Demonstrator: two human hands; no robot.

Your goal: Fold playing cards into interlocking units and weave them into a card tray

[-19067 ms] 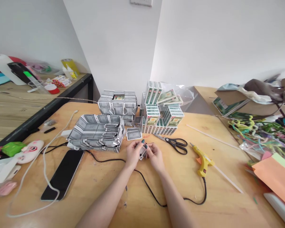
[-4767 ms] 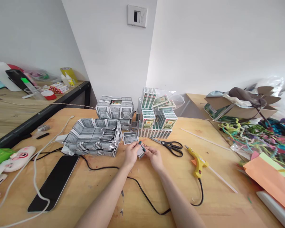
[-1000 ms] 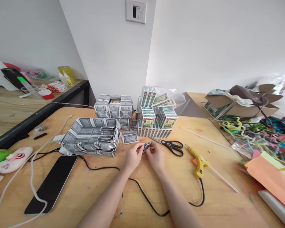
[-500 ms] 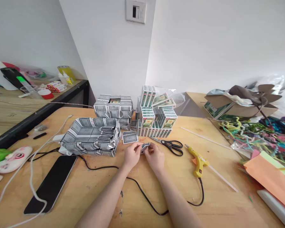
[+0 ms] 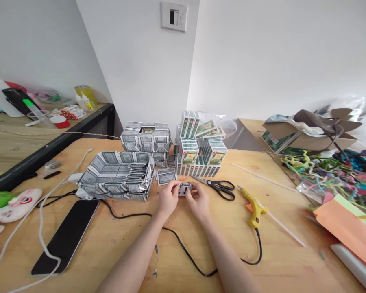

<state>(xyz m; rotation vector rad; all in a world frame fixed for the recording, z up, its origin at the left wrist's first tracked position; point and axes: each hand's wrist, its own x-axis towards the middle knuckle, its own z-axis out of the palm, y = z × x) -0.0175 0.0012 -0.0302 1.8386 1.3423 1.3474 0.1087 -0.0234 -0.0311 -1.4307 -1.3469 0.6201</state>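
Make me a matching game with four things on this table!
Things
1. Glue gun
2. Phone
3. Scissors
4. Card piece

Clues
A. Held between the left hand and right hand
B. Crossed by a white cable
C. Has black handles
D. Yellow body

Right pairs: 1-D, 2-B, 3-C, 4-A

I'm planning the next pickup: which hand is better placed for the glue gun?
Probably the right hand: the glue gun lies to the right, nearer that hand; the left hand would have to cross over. Both hold the card, so the right would have to let go.
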